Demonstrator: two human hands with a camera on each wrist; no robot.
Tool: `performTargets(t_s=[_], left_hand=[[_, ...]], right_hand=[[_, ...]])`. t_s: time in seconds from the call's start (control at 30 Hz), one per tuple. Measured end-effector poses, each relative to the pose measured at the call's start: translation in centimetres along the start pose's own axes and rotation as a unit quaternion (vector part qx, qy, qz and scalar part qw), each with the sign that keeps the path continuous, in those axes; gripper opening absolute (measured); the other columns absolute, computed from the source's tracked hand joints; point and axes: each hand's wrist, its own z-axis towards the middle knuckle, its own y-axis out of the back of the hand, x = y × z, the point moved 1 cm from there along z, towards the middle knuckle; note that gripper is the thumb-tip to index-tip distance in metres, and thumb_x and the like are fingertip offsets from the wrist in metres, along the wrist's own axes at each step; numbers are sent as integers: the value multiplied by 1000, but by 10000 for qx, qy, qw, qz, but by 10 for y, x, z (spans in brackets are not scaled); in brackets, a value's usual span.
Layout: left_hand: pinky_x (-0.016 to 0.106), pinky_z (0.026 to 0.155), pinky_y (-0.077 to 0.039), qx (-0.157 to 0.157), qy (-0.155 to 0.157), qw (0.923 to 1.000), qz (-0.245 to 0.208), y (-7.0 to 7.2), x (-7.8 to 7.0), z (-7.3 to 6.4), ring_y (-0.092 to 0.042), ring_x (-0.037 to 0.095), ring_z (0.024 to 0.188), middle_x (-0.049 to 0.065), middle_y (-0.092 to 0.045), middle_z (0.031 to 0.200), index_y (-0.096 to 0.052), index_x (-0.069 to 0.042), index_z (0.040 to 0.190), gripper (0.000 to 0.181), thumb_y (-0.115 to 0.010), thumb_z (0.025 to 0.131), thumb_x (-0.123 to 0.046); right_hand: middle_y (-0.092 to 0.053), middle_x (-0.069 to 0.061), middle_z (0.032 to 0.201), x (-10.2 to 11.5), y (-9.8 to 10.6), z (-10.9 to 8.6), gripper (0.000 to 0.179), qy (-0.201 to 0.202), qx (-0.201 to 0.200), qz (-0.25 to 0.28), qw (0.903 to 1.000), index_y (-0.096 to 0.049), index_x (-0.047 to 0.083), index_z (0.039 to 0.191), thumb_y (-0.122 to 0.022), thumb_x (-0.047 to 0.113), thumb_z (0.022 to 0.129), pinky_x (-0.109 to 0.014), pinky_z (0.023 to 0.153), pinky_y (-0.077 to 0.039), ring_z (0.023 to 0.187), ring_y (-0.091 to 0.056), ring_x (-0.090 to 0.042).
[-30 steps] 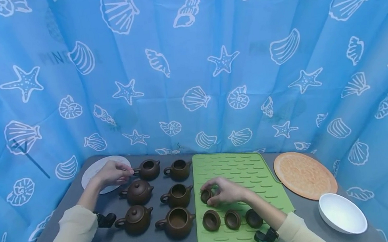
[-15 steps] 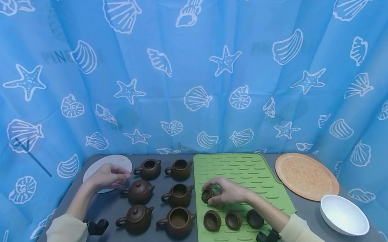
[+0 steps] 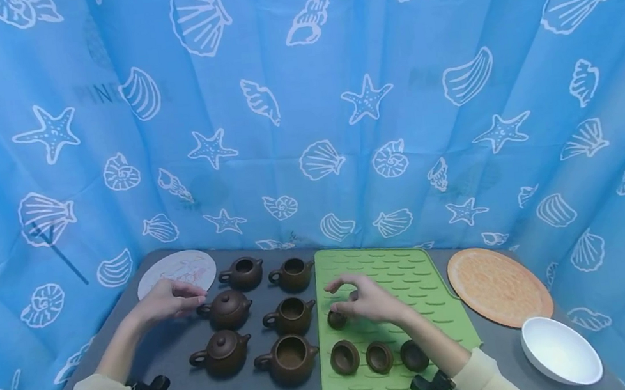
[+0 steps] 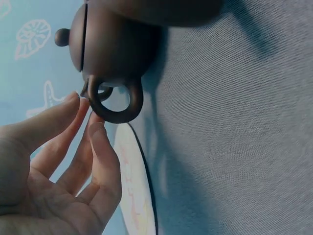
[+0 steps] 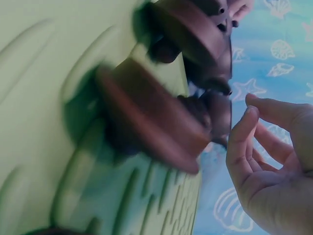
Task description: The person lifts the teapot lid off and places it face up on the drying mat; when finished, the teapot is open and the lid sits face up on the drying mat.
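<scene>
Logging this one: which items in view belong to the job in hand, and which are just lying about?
Apparently in the job:
two lidded teapots, one by the left hand
four lidless teapots
four loose lids, one by the right hand
green mat

Apparently lying about:
pale plate
orange disc
white bowl

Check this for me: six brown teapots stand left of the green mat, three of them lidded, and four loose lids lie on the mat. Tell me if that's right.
Wrong on one count: the head view shows only two lidded teapots, not three. The rest stands: six brown teapots left of the green mat, and four loose lids on it.
</scene>
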Motion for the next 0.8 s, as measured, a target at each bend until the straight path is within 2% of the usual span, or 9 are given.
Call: performTargets(t_s=[0.13,0.2,0.3,0.4,0.47,0.57,0.63,0.7,0.8], left_hand=[[32,66,-55,-10,-171,9998,-87,-5,4,-4,-66,24,78,10,-76,94,-77,1,125,34,-76,102,-23],[32,66,-56,-20,-218,9996,-185,-7,6,-5,-66,23,77,11,-77,94,-78,1,124,32,-76,102,-22],[31,66,-57,-47,-267,9992,-301,-9,9,-7,-66,22,75,13,-77,95,-79,0,122,29,-77,101,-21],[31,72,-60,-85,-171,9991,-385,-11,13,-9,-71,22,85,15,-79,103,-78,-1,123,30,-76,102,-23],[33,79,-63,-131,-116,9990,-410,-13,16,-12,-74,23,95,15,-80,111,-78,-1,124,32,-76,103,-25],[36,84,-65,-212,-62,9988,-443,-14,20,-13,-74,24,103,16,-79,118,-77,-2,125,33,-75,104,-27],[37,86,-65,-252,-62,9987,-449,-15,22,-13,-74,24,105,15,-79,121,-77,-2,127,34,-75,104,-27],[40,88,-66,-283,-49,9985,-468,-15,24,-12,-74,25,107,16,-79,123,-77,-2,128,34,-74,105,-27],[44,92,-66,-316,-53,9983,-484,-17,27,-12,-74,25,110,17,-78,125,-76,-2,129,35,-73,105,-27]], right_hand=[[-64,-32,137,13,-7,8,38,58,-150,75,9998,-64,-3,138,-73,11,103,-33,59,-60,61,-64,-10],[-65,-31,134,21,-11,13,35,125,-191,108,9997,-66,-1,136,-73,11,103,-36,62,-63,64,-66,-11],[-67,-28,128,34,-18,22,32,204,-174,240,9994,-68,1,133,-73,10,103,-36,61,-62,65,-66,-16],[-68,-25,122,47,-27,33,29,275,-83,375,9989,-69,1,130,-73,9,103,-45,65,-64,69,-67,-21],[-70,-24,118,54,-35,43,27,390,-4,363,9986,-70,1,128,-73,8,102,-51,67,-66,71,-69,-19],[-73,-21,115,63,-46,59,25,497,109,325,9982,-72,1,126,-74,9,102,-48,69,-68,73,-71,-12],[-74,-20,114,69,-53,69,24,492,173,362,9980,-73,1,125,-74,10,102,-40,68,-68,72,-70,-10],[-75,-16,112,75,-59,79,22,396,223,456,9979,-74,4,124,-74,11,103,-36,69,-67,73,-71,-11],[-74,-8,106,83,-69,95,20,247,265,573,9977,-76,7,122,-74,13,103,-36,70,-68,73,-70,-13]])
